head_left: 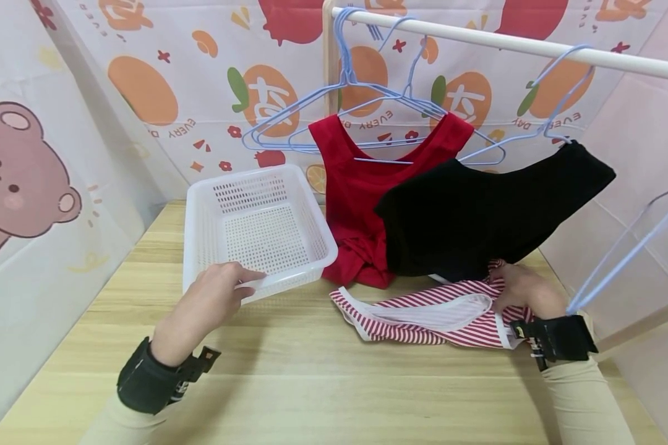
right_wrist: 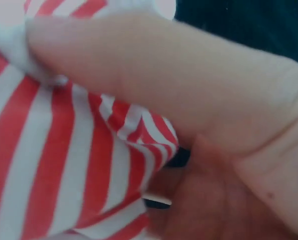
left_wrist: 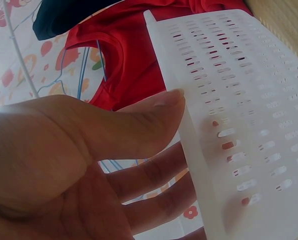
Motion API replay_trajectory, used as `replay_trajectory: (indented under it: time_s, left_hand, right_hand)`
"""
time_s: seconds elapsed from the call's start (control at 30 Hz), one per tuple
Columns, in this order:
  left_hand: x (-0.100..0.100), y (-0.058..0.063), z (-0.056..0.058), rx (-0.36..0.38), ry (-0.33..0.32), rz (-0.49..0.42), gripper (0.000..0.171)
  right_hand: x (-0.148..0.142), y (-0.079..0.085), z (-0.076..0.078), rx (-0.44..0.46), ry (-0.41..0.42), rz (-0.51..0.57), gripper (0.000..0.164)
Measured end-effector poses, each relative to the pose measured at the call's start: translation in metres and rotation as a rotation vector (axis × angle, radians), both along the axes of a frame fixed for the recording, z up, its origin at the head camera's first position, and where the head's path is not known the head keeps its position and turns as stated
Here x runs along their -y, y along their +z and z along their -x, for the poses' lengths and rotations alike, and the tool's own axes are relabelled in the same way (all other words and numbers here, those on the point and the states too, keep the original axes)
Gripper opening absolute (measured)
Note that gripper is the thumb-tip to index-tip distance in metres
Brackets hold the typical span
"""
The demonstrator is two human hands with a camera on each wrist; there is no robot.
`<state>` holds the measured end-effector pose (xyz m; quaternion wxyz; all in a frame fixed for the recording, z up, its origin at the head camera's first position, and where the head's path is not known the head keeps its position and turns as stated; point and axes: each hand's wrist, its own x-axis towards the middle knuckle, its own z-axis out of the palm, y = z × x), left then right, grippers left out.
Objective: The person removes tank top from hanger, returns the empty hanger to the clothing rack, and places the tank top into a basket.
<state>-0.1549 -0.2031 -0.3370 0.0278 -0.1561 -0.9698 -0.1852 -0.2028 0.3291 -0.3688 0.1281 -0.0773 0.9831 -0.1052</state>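
The left hand grips the near rim of a white plastic basket beside a red sleeveless top. Rightward, a red-and-white striped garment, pinched by the right hand, lies on the surface before a black garment.

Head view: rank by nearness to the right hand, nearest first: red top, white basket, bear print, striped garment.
1. Striped garment: gripped in the right hand.
2. Red top: to the hand's left, behind the striped garment.
3. White basket: farther left, left hand on its rim.
4. Bear print: at the picture's far left.
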Motion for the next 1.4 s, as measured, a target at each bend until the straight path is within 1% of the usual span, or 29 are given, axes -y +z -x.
replay_trajectory:
  time_s: [0.17, 0.27, 0.4, 0.5, 0.63, 0.8, 0.97, 1.2, 1.3, 1.4]
  left_hand:
    - [0.0, 0.0, 0.001, -0.008, -0.005, -0.001, 0.029]
    - [0.0, 0.001, 0.001, -0.005, -0.006, -0.001, 0.029]
    - [-0.001, 0.001, 0.001, 0.002, -0.001, 0.002, 0.029]
    - [-0.001, 0.001, 0.001, 0.001, 0.0, 0.003, 0.029]
    - [0.0, 0.001, 0.001, -0.002, -0.002, 0.004, 0.029]
    - [0.002, 0.001, 0.002, 0.01, -0.009, 0.001, 0.029]
    - [0.001, 0.002, 0.001, 0.013, -0.005, 0.001, 0.029]
    - [0.001, 0.002, 0.001, 0.045, 0.002, 0.0, 0.031]
    - [0.0, 0.002, 0.001, 0.039, 0.006, -0.001, 0.031]
    - [0.0, 0.001, 0.0, 0.012, 0.001, 0.003, 0.03]
  right_hand:
    - [0.0, -0.006, 0.001, -0.045, -0.003, 0.063, 0.04]
    - [0.0, -0.006, 0.0, -0.041, -0.022, 0.084, 0.036]
    - [0.003, -0.003, -0.001, -0.06, -0.013, 0.084, 0.029]
    - [0.007, 0.002, -0.003, -0.109, 0.016, 0.087, 0.022]
    - [0.013, 0.011, -0.007, -0.159, 0.013, 0.094, 0.022]
    - [0.021, 0.02, -0.01, -0.147, -0.008, 0.092, 0.025]
    - [0.029, 0.027, -0.014, -0.165, 0.007, 0.093, 0.02]
    - [0.04, 0.038, -0.02, -0.181, 0.03, 0.12, 0.015]
    - [0.043, 0.042, -0.022, -0.188, 0.042, 0.134, 0.016]
    - [0.047, 0.045, -0.023, -0.187, 0.048, 0.151, 0.019]
